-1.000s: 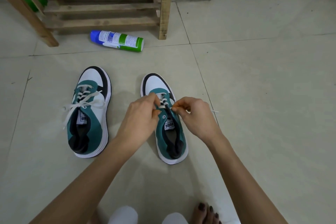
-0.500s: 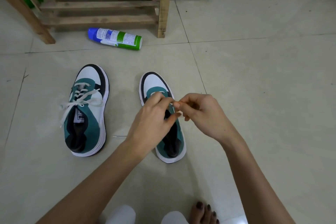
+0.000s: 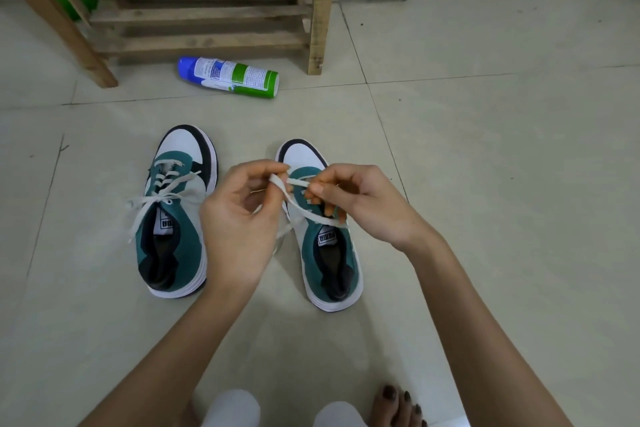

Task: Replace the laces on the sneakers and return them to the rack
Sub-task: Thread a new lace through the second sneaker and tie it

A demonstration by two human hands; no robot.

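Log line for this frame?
left hand pinches lace | right hand pinches lace | sneaker under hands | other sneaker laced, ends loose

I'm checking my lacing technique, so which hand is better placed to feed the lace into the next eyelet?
Likely the right hand: its grip pinches the lace directly above the eyelets of the sneaker, while the left hand holds the lace off to one side.

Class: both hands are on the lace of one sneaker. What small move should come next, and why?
Probably pull the lace snug: the left hand and right hand each pinch it above the sneaker, and it crosses the opening loosely, not yet tied.
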